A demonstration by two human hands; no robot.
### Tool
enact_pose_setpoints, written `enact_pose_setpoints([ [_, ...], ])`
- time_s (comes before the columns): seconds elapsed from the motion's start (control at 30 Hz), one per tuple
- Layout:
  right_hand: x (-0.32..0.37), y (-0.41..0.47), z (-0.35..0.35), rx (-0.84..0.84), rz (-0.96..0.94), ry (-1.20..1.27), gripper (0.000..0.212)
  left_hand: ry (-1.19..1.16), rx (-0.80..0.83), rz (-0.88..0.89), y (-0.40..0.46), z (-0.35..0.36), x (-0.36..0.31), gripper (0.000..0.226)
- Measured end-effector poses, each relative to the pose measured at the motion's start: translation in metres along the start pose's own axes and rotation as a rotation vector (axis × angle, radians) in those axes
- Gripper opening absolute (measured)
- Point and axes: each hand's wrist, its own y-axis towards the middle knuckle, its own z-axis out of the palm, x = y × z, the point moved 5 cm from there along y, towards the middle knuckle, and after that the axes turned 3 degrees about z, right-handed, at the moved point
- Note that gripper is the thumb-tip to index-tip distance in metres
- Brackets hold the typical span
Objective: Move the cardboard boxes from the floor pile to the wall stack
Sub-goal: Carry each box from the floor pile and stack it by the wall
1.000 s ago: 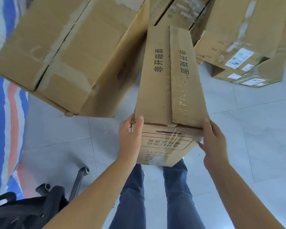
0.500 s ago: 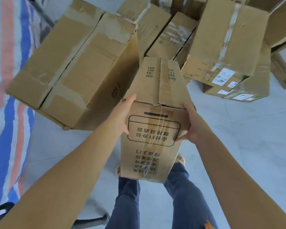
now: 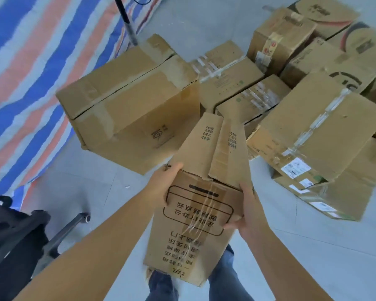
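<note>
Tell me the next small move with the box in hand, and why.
Probably lift it higher and turn away from the pile. Both the left hand and right hand grip the narrow box at its sides, and its far end is close over the floor boxes.

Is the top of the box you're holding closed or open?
Partly open: the held box has top flaps untaped, one edge lifted.

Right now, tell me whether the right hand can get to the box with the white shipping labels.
Probably not yet. The right hand and left hand both grip the carried box. The labelled box lies close on the right, nothing between.
</note>
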Motion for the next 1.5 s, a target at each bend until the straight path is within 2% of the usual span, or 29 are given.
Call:
enact_pose_setpoints([
  [0.07, -0.001, -0.013, -0.011, 0.016, -0.044, -0.057, 0.006, -0.047, -0.042, 0.021, -0.018, -0.001, 0.017, 0.014],
  [0.2, -0.018, -0.039, -0.029, 0.065, -0.134, -0.175, 0.019, -0.193, -0.095, 0.059, -0.056, -0.007, 0.065, 0.011],
  [0.37, -0.057, -0.078, -0.05, 0.132, -0.209, -0.327, 0.024, -0.315, -0.194, 0.152, -0.113, -0.025, 0.135, 0.017],
  [0.57, -0.146, -0.146, -0.092, 0.357, -0.273, -0.453, 0.039, -0.56, -0.395, 0.25, -0.224, -0.041, 0.271, 0.007],
  [0.73, -0.206, -0.217, -0.132, 0.54, -0.336, -0.655, 0.034, -0.762, -0.573, 0.3, -0.33, -0.035, 0.379, 0.007],
  [0.83, -0.233, -0.25, -0.154, 0.586, -0.323, -0.793, 0.032, -0.886, -0.689, 0.297, -0.383, -0.02, 0.436, 0.006],
  [1.1, -0.285, -0.29, -0.206, 0.826, -0.324, -1.186, 0.018, -1.234, -0.927, 0.183, -0.467, 0.068, 0.548, 0.016],
  [1.27, -0.295, -0.296, -0.242, 0.983, -0.317, -1.419, 0.02, -1.422, -1.097, 0.138, -0.501, 0.152, 0.584, 0.024],
  [1.5, -0.317, -0.312, -0.318, 1.194, -0.288, -1.686, 0.013, -1.662, -1.319, 0.095, -0.552, 0.272, 0.624, 0.014],
])
